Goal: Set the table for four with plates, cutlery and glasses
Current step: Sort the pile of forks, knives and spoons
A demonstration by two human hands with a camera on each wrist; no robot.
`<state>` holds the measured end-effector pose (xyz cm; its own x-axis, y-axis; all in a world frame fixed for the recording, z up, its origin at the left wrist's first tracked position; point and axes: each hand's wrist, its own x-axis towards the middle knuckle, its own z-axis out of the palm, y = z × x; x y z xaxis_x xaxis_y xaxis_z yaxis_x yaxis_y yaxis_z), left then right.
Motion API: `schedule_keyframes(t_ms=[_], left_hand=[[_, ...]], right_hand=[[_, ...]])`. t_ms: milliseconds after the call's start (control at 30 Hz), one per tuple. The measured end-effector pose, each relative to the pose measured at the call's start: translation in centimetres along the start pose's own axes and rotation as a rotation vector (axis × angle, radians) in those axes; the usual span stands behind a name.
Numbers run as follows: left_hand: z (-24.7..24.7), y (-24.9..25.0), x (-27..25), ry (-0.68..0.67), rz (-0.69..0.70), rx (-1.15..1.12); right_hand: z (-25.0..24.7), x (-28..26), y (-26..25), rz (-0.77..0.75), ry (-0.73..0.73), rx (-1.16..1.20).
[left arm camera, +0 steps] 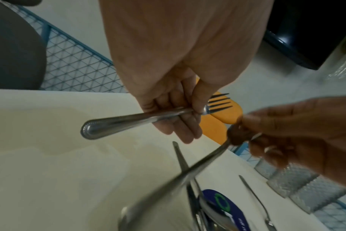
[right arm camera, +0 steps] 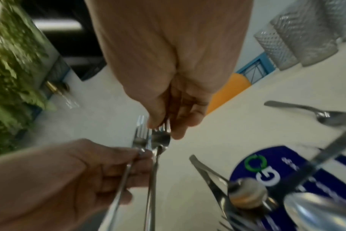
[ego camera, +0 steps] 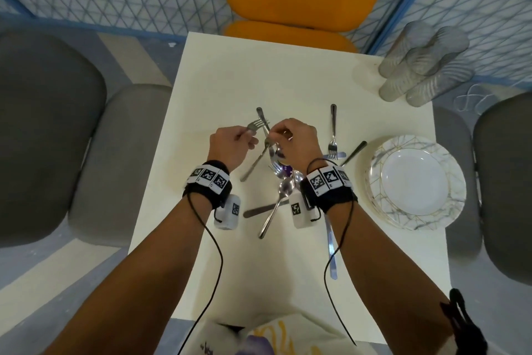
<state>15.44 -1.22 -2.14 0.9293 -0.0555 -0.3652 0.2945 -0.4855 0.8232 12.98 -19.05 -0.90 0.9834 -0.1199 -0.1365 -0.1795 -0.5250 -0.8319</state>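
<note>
— So, we start with the square cream-white table [ego camera: 218, 87]: what do we have on it?

— At our right edge we have a stack of round marble-patterned plates [ego camera: 414, 182] with a plain white plate on top, and at the far right corner a cluster of clear textured glasses [ego camera: 423, 66] standing close together.

— And the cutlery?

— We see a loose pile of steel spoons, forks and knives [ego camera: 280, 182] lying crossed near the table's middle, partly over a dark blue printed label [right arm camera: 267, 173]. One steel fork [ego camera: 333, 135] lies apart, just right of our hands.

— What are our hands doing?

— Our left hand [ego camera: 230, 144] has its fingers and thumb curled round a silver fork with a beaded handle [left arm camera: 140, 120], held above the table, tines pointing away. Our right hand [ego camera: 296, 138] pinches a second steel fork [right arm camera: 158, 146] near its head between thumb and fingertips; its handle slants down toward the pile. The two hands sit just beside each other.
</note>
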Motion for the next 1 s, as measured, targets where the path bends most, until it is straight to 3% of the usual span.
schedule_keyframes(t_ms=[200, 367, 500, 633, 733, 900, 1000], left_hand=[[2.7, 1.3, -2.5, -0.218, -0.077, -0.364], [3.7, 1.0, -3.5, -0.227, -0.156, -0.525], [3.6, 0.5, -3.6, -0.195, -0.214, -0.509], [3.0, -0.7, -3.3, -0.136, -0.242, -0.524], [2.3, -1.6, -3.0, -0.078, -0.284, -0.555], [1.3, -3.0, -3.0, -0.04, -0.345, -0.57], [1.3, -3.8, -3.1, -0.04, -0.382, -0.58]], right_hand=[[-1.3, -0.8, -0.5, 0.016, 0.143, 0.182], [-1.2, -0.8, 0.3, 0.023, 0.174, 0.169], [-0.8, -0.5, 0.6, 0.032, 0.096, 0.131], [-0.1, -0.7, 1.5, 0.028, 0.128, 0.119], [1.0, -0.8, 3.6, 0.065, 0.036, -0.079], [3.5, -1.4, 6.0, -0.062, -0.206, -0.706], [4.0, -1.4, 6.4, -0.071, -0.236, -0.818]])
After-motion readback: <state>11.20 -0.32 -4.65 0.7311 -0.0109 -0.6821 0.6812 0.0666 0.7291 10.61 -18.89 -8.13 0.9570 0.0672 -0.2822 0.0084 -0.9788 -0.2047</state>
